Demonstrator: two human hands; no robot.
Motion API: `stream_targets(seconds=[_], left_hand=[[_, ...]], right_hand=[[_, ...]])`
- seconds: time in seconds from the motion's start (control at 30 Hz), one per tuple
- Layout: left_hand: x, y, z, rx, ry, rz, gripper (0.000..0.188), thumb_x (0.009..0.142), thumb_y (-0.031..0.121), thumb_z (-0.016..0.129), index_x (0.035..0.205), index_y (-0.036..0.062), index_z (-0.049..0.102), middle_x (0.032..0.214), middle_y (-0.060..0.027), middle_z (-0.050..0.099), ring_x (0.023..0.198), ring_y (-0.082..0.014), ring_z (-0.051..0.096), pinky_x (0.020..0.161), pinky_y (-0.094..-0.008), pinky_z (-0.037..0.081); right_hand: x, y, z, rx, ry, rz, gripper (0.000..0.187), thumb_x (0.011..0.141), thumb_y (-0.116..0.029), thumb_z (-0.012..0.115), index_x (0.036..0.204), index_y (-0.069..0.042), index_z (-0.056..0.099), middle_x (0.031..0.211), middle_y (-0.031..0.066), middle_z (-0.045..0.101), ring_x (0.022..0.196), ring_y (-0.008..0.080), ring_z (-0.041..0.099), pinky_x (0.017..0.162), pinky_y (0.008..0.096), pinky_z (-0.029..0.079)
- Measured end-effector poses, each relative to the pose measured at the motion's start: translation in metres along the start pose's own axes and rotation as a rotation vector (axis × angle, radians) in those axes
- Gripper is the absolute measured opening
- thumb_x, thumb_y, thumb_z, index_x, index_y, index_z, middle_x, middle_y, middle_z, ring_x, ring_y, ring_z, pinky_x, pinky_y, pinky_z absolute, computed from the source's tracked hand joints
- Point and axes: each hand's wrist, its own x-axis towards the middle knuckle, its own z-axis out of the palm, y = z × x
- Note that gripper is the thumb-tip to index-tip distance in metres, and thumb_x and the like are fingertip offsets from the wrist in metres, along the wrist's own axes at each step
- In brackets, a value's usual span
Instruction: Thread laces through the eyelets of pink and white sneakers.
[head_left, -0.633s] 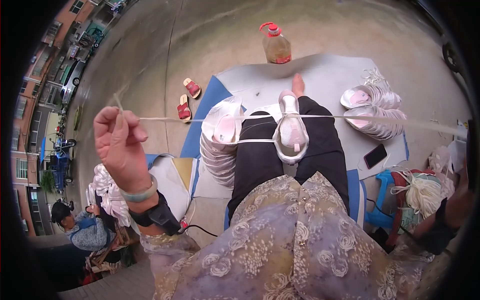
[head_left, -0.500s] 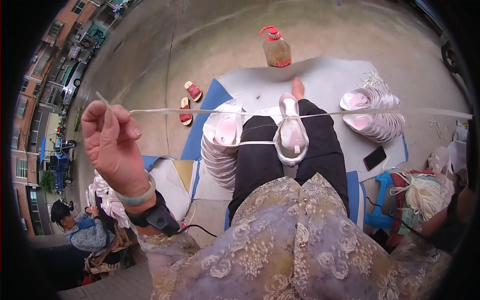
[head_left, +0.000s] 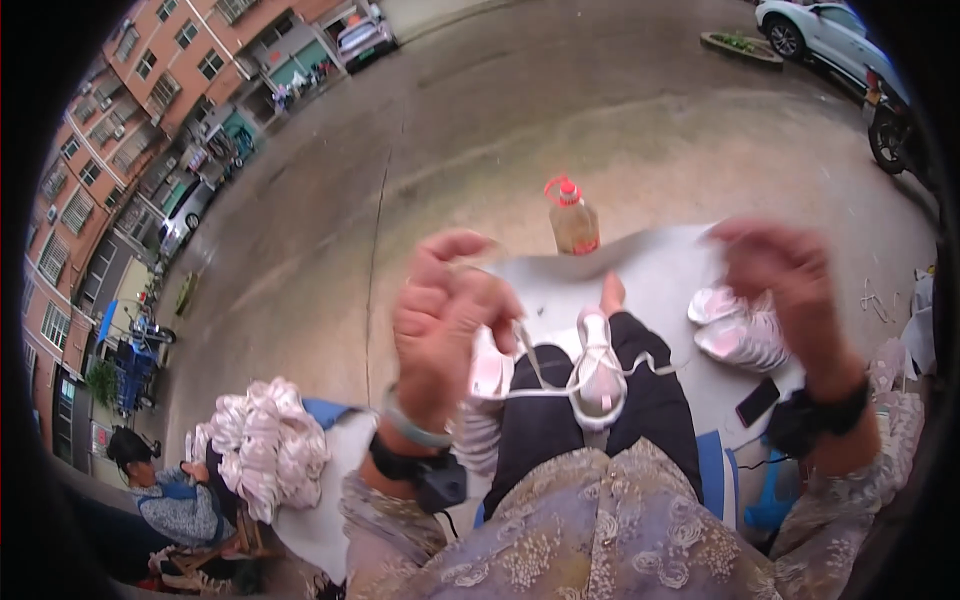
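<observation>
Pink-and-white mesh shoe (head_left: 600, 372) sat between black-trousered thighs (head_left: 545, 420), flat white fabric lace (head_left: 531, 353) slung slack across it. Left hand (head_left: 450, 320), fingers curled, pinched one lace end above; right hand (head_left: 775, 265) was motion-blurred, couldn't tell its grip, near stacked pink-and-white shoes (head_left: 738, 342).

shoe (head_left: 600, 372) between thighs (head_left: 537, 425), bottle (head_left: 574, 230) ahead, phone (head_left: 757, 402) right

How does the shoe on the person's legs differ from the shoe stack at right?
The lap shoe is single; the stack holds several nested. The lap shoe lies on the legs, the stack on the pale sheet. Lace trails from the lap shoe; none trails visibly from the stack. Both are white and pink.
</observation>
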Motion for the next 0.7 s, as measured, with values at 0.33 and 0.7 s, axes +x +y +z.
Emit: stream_targets(seconds=[0.33, 0.7], left_hand=[[0.026, -0.037, 0.049, -0.110, -0.240, -0.237, 0.043, 0.089, 0.008, 0.049, 0.126, 0.0013, 0.027, 0.070, -0.0040, 0.058, 0.056, -0.0065, 0.052, 0.051, -0.0178, 0.042], [0.023, -0.042, 0.055, -0.127, -0.243, -0.263, 0.047, 0.087, 0.009, 0.049, 0.127, -0.0003, 0.027, 0.068, -0.0036, 0.056, 0.052, -0.0084, 0.050, 0.047, -0.0190, 0.039]], right_hand=[[0.037, 0.034, 0.048, 0.201, -0.205, -0.009, 0.018, 0.085, -0.014, 0.059, 0.094, 0.000, 0.065, 0.082, 0.0014, 0.060, 0.069, 0.0065, 0.054, 0.059, 0.0195, 0.045], [0.029, 0.032, 0.055, 0.253, -0.093, -0.063, 0.014, 0.085, -0.012, 0.057, 0.085, 0.002, 0.062, 0.069, 0.0015, 0.059, 0.061, 0.0072, 0.054, 0.055, 0.0202, 0.045]])
